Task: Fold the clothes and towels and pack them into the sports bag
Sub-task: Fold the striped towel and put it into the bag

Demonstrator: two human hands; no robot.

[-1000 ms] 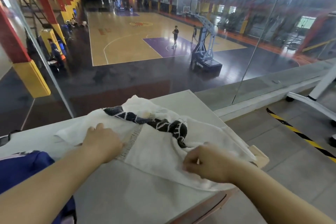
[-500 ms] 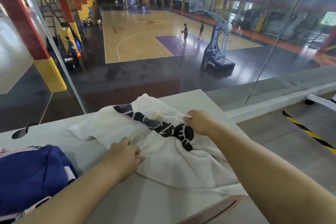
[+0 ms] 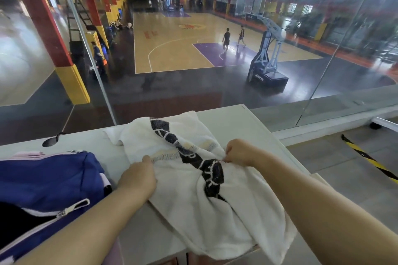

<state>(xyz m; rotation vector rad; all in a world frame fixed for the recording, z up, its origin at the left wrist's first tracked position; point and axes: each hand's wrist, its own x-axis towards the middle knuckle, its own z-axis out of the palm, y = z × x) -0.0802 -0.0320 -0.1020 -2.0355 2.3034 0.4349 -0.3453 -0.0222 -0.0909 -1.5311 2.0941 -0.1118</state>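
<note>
A blue sports bag (image 3: 49,180) sits on the left of the white surface (image 3: 247,127), just beside the left hand (image 3: 137,176). Past the far edge, a glass wall (image 3: 193,92) shows a basketball court below with a hoop stand (image 3: 268,58). Only the two hands hide bits of the white towel (image 3: 215,217). Half a second ago the right hand (image 3: 239,153) was farther away, past the dark stripe. Now it is nearer, and its fingers pinch a fold on the right. The left fingers grip the towel's left edge. The towel lies long from far left to near right, and its near end hangs off the surface.
</note>
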